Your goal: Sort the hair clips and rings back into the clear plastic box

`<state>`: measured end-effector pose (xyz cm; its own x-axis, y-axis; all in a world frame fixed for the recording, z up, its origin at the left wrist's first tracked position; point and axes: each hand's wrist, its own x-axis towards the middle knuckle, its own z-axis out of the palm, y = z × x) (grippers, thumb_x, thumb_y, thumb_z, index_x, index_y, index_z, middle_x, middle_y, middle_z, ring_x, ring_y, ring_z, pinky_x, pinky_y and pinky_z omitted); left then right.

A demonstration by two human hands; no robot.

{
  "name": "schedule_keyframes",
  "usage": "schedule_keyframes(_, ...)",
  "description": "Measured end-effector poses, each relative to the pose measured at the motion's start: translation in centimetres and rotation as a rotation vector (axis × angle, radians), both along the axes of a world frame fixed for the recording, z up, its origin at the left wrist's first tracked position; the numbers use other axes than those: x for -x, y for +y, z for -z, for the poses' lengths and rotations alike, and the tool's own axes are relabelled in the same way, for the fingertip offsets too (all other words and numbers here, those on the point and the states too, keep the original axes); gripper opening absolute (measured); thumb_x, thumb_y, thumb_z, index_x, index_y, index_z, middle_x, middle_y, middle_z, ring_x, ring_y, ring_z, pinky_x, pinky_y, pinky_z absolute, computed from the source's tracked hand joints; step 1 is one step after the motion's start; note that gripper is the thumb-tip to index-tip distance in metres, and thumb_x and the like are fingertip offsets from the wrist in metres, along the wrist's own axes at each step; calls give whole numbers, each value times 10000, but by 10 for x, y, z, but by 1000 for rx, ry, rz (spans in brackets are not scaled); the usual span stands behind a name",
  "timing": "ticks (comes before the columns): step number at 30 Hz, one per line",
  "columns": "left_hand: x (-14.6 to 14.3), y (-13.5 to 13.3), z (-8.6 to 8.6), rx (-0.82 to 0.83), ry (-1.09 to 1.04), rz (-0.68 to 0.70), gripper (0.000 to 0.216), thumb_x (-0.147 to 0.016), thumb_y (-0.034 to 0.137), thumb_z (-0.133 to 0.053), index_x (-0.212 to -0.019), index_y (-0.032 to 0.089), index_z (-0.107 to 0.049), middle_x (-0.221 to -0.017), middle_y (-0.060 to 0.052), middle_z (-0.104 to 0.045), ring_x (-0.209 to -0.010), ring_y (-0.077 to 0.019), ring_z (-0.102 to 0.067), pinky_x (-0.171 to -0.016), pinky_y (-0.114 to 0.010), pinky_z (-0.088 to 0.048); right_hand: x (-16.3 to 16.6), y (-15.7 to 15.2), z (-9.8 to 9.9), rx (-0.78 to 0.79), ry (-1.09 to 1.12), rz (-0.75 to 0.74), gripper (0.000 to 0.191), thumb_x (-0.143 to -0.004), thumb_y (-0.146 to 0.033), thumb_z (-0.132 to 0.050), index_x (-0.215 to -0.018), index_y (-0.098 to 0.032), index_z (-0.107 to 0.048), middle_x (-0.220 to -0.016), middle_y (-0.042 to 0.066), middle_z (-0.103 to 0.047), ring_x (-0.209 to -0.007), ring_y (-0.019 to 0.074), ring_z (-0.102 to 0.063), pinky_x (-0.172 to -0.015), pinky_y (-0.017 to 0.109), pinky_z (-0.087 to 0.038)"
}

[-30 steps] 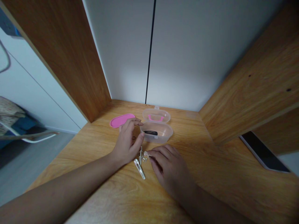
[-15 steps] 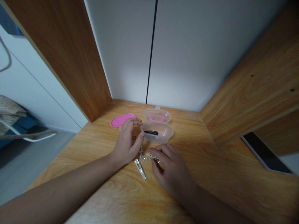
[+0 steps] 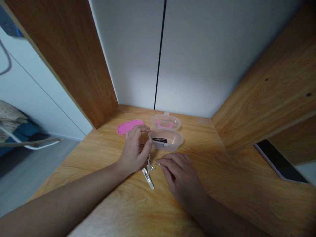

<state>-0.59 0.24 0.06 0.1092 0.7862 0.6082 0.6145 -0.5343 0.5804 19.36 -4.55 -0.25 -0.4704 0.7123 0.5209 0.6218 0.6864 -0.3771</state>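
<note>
My left hand (image 3: pixel 136 149) curls round the left end of a small clear plastic box (image 3: pixel 174 143), thumb and fingertips at its rim. Inside the box lie black hair clips (image 3: pixel 160 140). My right hand (image 3: pixel 181 174) is closed just in front of the box, its fingers pinched on a silver hair clip (image 3: pixel 157 164); only the tip shows, the rest is hidden by the fingers. Between my hands, on the wooden surface, are a flat silver hair clip (image 3: pixel 148 178) and a small pile of silver clips (image 3: pixel 149 164).
The box's hinged lid (image 3: pixel 166 121), with a pink handle, stands open behind it. A pink oval tray or lid (image 3: pixel 129 126) lies to the left, and a small dark ring (image 3: pixel 141 145) beside my left hand. A phone-like dark slab (image 3: pixel 278 161) rests at the right.
My right hand has turned and its fingers have closed together, so the silver clip that showed earlier is now mostly covered. My left hand and the box have stayed put.
</note>
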Motion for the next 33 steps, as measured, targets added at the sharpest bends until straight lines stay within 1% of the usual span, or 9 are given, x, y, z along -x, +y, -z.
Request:
schedule_keyframes(4,0,1,1,0,-7,1,251,-935,238,-521,-1182,196,-513,-1192,-97,-612,-1165,-255,-551,-999,-436,-392,2,-1,0,-23,-45,40,317,-921,-45,-523,-1164,-179,-677,-926,76,-661,-849,213,-603,-746,351,-503)
schedule_keyframes(8,0,1,0,8,-1,1,246,-934,238,-519,-1177,199,-514,-1184,-100,-614,-1167,-256,-554,-1000,-440,-395,3,-2,-1,-4,-55,53,258,-946,-80,-510,-1115,-190,-671,-938,80,-648,-858,216,-605,-760,353,-506)
schedule_keyframes(12,0,0,0,4,2,-1,244,-932,241,-515,-1173,203,-512,-1181,-102,-617,-1165,-258,-556,-998,-443,-402,4,-2,-5,-56,-54,60,190,-965,-103,-503,-1081,-194,-623,-984,82,-675,-903,229,-627,-803,381,-495)
schedule_keyframes(17,0,0,0,-10,0,-5,241,-936,247,-512,-1173,201,-512,-1174,-103,-620,-1163,-260,-553,-997,-449,-408,4,-3,-8,-103,-9,79,163,-970,-107,-481,-1059,-193,-588,-987,79,-698,-913,227,-642,-817,378,-481)
schedule_keyframes(21,0,-2,-3,-54,-21,3,214,-943,256,-500,-1151,208,-511,-1168,-101,-623,-1156,-258,-554,-997,-450,-409,2,-5,-10,-50,39,107,118,-961,-147,-511,-1028,-208,-587,-945,59,-717,-863,227,-653,-797,382,-481)
schedule_keyframes(25,0,-7,-9,-112,13,32,143,-918,277,-497,-1036,222,-556,-1060,-89,-639,-1061,-257,-577,-930,-447,-424,0,-5,-9,29,226,146,114,-944,-182,-548,-1028,-228,-610,-930,46,-727,-860,210,-676,-783,352,-522)
schedule_keyframes(28,1,-12,-13,-159,112,126,126,-869,318,-542,-901,231,-627,-944,-77,-640,-936,-253,-581,-857,-447,-408,-1,-4,-7,56,395,171,141,-933,-185,-579,-1051,-243,-631,-970,44,-737,-862,191,-691,-789,332,-557)
schedule_keyframes(31,1,-15,-15,-218,219,232,175,-833,365,-625,-942,239,-678,-945,-72,-647,-908,-247,-571,-834,-446,-382,-1,-1,-6,69,502,174,157,-938,-199,-603,-1080,-254,-638,-999,44,-737,-865,187,-694,-780,330,-574)
schedule_keyframes(33,0,-14,-16,-222,274,259,183,-852,353,-643,-989,240,-687,-972,-72,-657,-922,-243,-565,-831,-442,-374,-2,-1,-5,83,531,159,166,-941,-199,-607,-1093,-260,-637,-1009,42,-735,-875,184,-694,-784,328,-576)
